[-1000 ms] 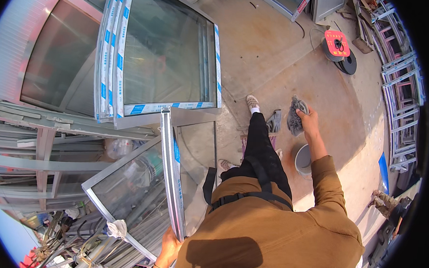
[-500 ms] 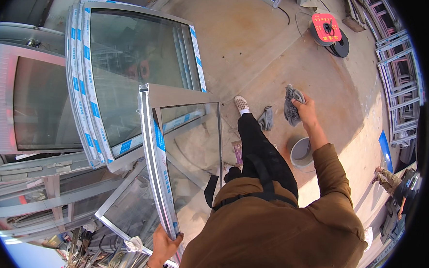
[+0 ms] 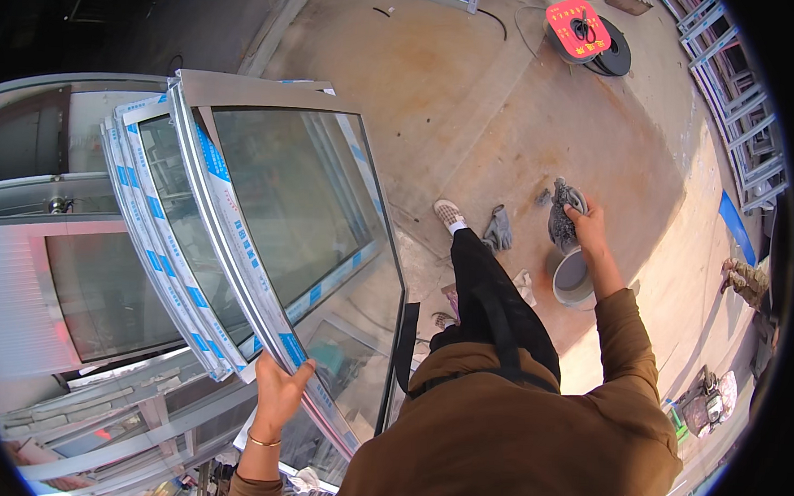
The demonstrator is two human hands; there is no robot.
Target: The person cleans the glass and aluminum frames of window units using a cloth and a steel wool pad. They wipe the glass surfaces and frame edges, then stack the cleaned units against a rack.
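Note:
My left hand [image 3: 280, 390] is closed around the long edge of a glazed window sash [image 3: 236, 240], which has a silver frame and blue-and-white protective film. The sash stands tilted in front of a stack of similar sashes [image 3: 151, 226], overlapping it. Whether the two touch, I cannot tell. Out to the right, my right hand [image 3: 590, 226] is closed on a dark grey, shaggy cleaning cloth [image 3: 560, 222] that hangs from the fingers. Just below the cloth, a grey bucket [image 3: 577, 301] stands on the floor, partly covered by my right forearm.
A grey work glove [image 3: 499, 228] lies on the concrete near my shoe [image 3: 446, 213]. Farther off is a black reel [image 3: 615, 53] with a red card and scissors on it. Metal frames [image 3: 736, 113] line the right side. Another person's arm [image 3: 745, 280] shows at the right rim.
My left hand has carried the sash up and to the left, so it now covers part of the stack. The right hand keeps the cloth near the bucket. The whole view has shifted.

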